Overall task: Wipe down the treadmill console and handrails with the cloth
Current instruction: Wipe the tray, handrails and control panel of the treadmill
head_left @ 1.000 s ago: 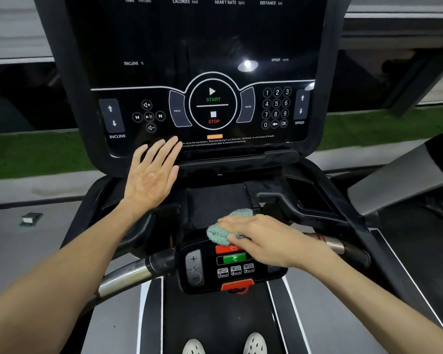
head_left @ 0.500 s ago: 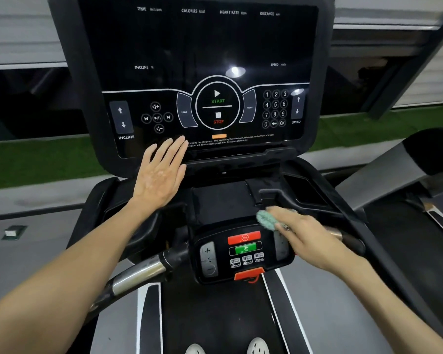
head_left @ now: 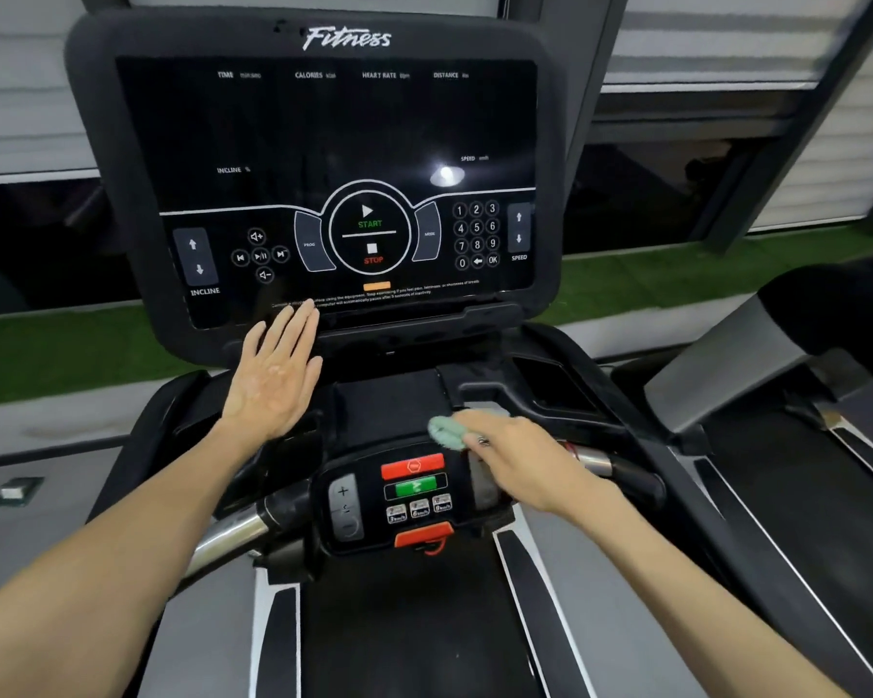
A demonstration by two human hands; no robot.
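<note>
The black treadmill console (head_left: 323,133) fills the upper middle of the head view, its screen dark with START and STOP marks. My left hand (head_left: 273,375) lies flat with straight fingers against the console's lower edge. My right hand (head_left: 520,458) holds a small pale green cloth (head_left: 447,431) and presses it on the black ledge just above the lower control pad (head_left: 414,496), at its right side. Chrome handrails stick out to the left (head_left: 228,534) and right (head_left: 593,458) of that pad; the right one is partly hidden by my hand.
A red stop button and a green button sit on the control pad, with an orange safety clip (head_left: 424,536) below. The belt (head_left: 414,622) runs beneath me. Another treadmill (head_left: 777,395) stands to the right. Green turf (head_left: 71,355) and windows lie beyond.
My right hand carried the cloth from the pad's top left to its upper right, then back a little toward the middle. My view tilted up, showing the console's top. The left hand stayed put.
</note>
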